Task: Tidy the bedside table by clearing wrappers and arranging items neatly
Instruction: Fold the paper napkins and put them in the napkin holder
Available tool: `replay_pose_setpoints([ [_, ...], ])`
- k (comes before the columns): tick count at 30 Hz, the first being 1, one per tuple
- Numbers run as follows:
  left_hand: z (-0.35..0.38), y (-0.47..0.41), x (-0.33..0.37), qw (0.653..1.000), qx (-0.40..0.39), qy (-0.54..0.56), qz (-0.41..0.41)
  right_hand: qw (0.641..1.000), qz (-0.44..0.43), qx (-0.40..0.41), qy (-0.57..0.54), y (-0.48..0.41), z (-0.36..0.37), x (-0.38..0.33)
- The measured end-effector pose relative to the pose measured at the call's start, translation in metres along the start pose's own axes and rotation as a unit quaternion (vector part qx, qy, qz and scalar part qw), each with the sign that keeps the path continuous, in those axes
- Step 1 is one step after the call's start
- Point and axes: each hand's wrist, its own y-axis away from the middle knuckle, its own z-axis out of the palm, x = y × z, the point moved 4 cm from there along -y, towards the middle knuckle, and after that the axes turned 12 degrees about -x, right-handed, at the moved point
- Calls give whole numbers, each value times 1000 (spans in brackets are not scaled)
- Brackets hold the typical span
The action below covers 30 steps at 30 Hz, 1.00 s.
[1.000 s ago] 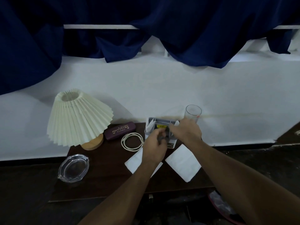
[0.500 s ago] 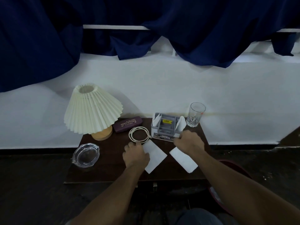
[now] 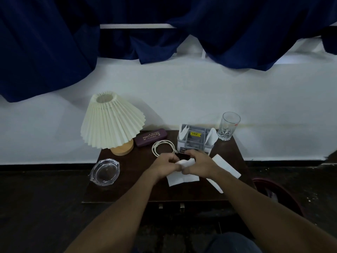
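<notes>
Fingers [image 3: 172,160] of left hand [image 3: 164,167] and right hand [image 3: 198,166] pinch the napkin [image 3: 182,178] bunched between them.

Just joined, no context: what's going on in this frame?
A person is tidying a bedside table. The left hand and right hand both grip one white tissue at the front middle, bunching or folding its top edge; I cannot tell which. A second tissue lies flat to the right. The lamp, glasses case, coiled cable, grey organizer and drinking glass stand along the back. An ashtray sits front left.
</notes>
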Motion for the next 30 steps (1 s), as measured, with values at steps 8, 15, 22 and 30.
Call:
replay_pose_setpoints([
  [8, -12, 20, 34, 981, 24, 183, 60, 976, -80, -29, -201, 38, -34, -21],
  [15, -9, 36, 50, 965, 46, 257, 29, 984, -117, 124, -58, 64, -65, -47],
  [22, -11, 48, 77, 957, 49, 283, 48, 905, -199, 269, 264, 81, -66, -69],
  [30, -14, 55, 98, 935, 33, 352, 25, 858, -223, 268, 377, 85, -63, -68],
])
